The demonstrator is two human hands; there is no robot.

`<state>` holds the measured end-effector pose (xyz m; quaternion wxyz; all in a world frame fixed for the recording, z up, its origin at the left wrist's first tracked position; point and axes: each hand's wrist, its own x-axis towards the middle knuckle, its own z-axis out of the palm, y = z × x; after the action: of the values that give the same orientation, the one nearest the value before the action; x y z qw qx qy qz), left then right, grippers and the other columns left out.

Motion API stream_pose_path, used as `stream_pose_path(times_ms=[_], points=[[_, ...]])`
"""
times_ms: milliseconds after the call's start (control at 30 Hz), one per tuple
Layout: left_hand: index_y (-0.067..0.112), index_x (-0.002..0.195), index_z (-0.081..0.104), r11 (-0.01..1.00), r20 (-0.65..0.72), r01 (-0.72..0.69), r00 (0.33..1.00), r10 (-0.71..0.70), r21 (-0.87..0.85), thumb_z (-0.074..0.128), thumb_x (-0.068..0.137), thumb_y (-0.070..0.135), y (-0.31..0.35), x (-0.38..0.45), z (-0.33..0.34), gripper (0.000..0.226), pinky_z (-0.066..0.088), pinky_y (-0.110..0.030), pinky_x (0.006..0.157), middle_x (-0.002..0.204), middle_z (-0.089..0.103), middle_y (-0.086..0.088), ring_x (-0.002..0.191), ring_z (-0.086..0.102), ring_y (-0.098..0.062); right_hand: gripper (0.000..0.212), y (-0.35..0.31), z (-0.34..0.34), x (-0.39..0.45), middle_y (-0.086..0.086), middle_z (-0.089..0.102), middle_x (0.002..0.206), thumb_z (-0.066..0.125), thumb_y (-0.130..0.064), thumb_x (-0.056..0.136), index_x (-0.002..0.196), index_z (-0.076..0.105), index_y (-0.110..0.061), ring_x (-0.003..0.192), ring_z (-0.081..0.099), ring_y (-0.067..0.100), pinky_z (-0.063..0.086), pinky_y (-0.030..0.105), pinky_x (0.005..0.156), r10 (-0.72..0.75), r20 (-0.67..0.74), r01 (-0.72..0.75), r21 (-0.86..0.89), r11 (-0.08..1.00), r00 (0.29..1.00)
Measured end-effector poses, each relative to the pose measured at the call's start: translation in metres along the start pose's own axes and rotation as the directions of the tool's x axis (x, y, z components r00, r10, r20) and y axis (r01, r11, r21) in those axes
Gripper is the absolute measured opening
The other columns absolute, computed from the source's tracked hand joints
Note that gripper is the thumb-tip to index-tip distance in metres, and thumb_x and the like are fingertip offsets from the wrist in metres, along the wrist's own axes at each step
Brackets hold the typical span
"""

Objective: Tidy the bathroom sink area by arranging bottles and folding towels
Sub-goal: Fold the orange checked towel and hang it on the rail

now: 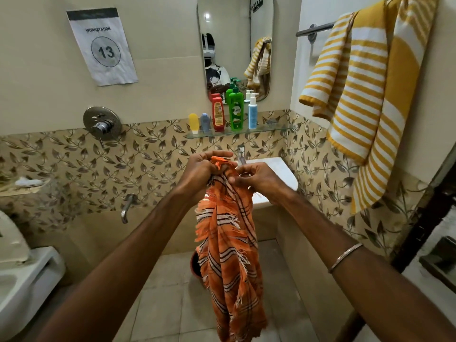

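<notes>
Up front, both hands hold an orange towel (229,243) in the air in front of the sink (276,174). The left hand (202,171) has its fingers curled round the bunched top of the cloth, and the right hand (256,178) pinches the same top edge just beside it, thumb and fingers closed on the fabric. From there the towel hangs down in a loose, crumpled column over the floor (167,292), its frayed white-and-dark stripes showing. A thin bangle (345,257) sits on the right forearm.

Behind the hands, a tap (241,154) stands at the sink's back edge. Above it a glass shelf (271,129) carries five bottles in a row: a yellow bottle (193,122) at the left end, a grey-blue bottle (205,122) just beside it, then a red bottle (218,116), a green pump bottle (236,108) and a white-blue pump bottle (252,112). The right end of the shelf is bare glass. A mirror (234,33) hangs above the shelf.

On the right wall a yellow striped towel (365,95) is draped over a rail (315,29), hanging unevenly in several folds. On the left wall are a paper sign (101,45) reading 13, a shower mixer (101,124) and a spout (127,208) below it.
</notes>
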<state>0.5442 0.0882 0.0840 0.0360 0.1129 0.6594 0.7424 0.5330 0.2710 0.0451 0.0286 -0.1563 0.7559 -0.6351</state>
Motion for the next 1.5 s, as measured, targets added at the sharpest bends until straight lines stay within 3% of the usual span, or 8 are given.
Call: stream_pose_path(times_ms=[133,267,333,600,867,1100,1333,1500], points=[[0.0,0.115,0.066,0.999,-0.007,-0.021,1.0,0.02,-0.026,0.05,0.092,-0.011,0.0,0.0,0.0,0.03,0.059,-0.029,0.077,0.111,0.072,-0.016,0.097,0.073,-0.02,0.021,-0.001,0.007,0.001,-0.002,0.074,0.086,0.08,-0.027,0.082,0.095,0.073,-0.013,0.072,0.067,0.014,0.05,0.031,0.058,-0.053,-0.089,0.056,0.025,0.998,0.995],[0.003,0.118,0.066,0.998,-0.025,-0.059,0.998,0.059,0.022,0.052,0.091,-0.011,0.001,0.002,-0.003,0.034,0.058,-0.037,0.087,0.114,0.071,-0.018,0.106,0.07,-0.026,0.03,-0.007,0.009,-0.001,0.0,0.076,0.099,0.075,-0.023,0.086,0.115,0.07,-0.03,0.081,0.072,0.013,0.054,0.027,0.06,-0.011,0.013,0.009,0.136,0.991,1.0],[0.002,0.118,0.065,0.994,-0.025,-0.085,0.996,0.086,0.064,0.052,0.09,-0.013,0.001,0.0,-0.002,0.034,0.059,-0.037,0.087,0.112,0.072,-0.018,0.105,0.071,-0.026,0.032,-0.009,0.007,-0.001,0.004,0.076,0.098,0.075,-0.024,0.086,0.117,0.07,-0.025,0.08,0.072,0.015,0.054,0.027,0.061,0.0,0.045,-0.005,0.107,0.994,0.999],[0.002,0.117,0.064,0.988,-0.044,-0.116,0.992,0.122,0.104,0.045,0.094,-0.012,0.005,-0.003,0.001,0.033,0.06,-0.037,0.084,0.104,0.074,-0.017,0.101,0.072,-0.024,0.03,0.0,0.012,-0.002,0.01,0.075,0.105,0.073,-0.031,0.087,0.114,0.07,-0.018,0.096,0.071,0.028,0.056,0.042,0.083,0.077,0.199,-0.086,0.038,0.996,0.977],[0.005,0.104,0.071,0.931,-0.142,-0.093,0.978,0.152,0.353,0.054,0.094,-0.003,0.009,-0.003,-0.008,0.021,0.059,-0.025,0.071,0.107,0.071,-0.011,0.097,0.07,-0.023,0.018,-0.009,0.014,-0.005,0.005,0.071,0.081,0.082,-0.013,0.08,0.086,0.065,-0.01,0.068,0.071,0.016,0.052,0.024,0.049,-0.052,-0.058,0.06,0.147,0.987,0.997],[0.019,0.093,0.066,0.851,-0.212,-0.141,0.936,0.281,0.505,0.043,0.096,-0.005,0.005,-0.004,0.007,0.034,0.057,-0.029,0.071,0.098,0.065,-0.001,0.088,0.065,-0.017,0.029,-0.006,0.02,-0.008,0.011,0.076,0.091,0.081,-0.027,0.081,0.096,0.062,-0.012,0.077,0.075,0.026,0.056,0.031,0.053,-0.016,-0.055,0.019,0.056,0.998,0.998],[0.018,0.095,0.06,0.93,-0.426,-0.076,0.874,0.236,0.359,0.04,0.102,0.005,0.003,-0.005,0.016,0.026,0.058,-0.049,0.075,0.083,0.061,-0.001,0.069,0.058,-0.018,0.031,-0.004,0.015,-0.01,0.005,0.074,0.093,0.077,-0.038,0.083,0.099,0.064,-0.015,0.08,0.073,0.019,0.057,0.029,0.063,0.073,0.101,-0.07,-0.028,0.997,0.992],[0.013,0.097,0.062,0.843,-0.25,-0.193,0.901,0.355,0.502,0.041,0.095,0.003,0.01,-0.006,0.01,0.024,0.055,-0.04,0.073,0.092,0.064,-0.004,0.084,0.063,-0.025,0.035,-0.004,0.015,-0.011,0.007,0.073,0.093,0.082,-0.036,0.077,0.097,0.062,-0.015,0.079,0.071,0.021,0.056,0.031,0.06,-0.009,0.033,0.006,0.106,0.994,0.999]])
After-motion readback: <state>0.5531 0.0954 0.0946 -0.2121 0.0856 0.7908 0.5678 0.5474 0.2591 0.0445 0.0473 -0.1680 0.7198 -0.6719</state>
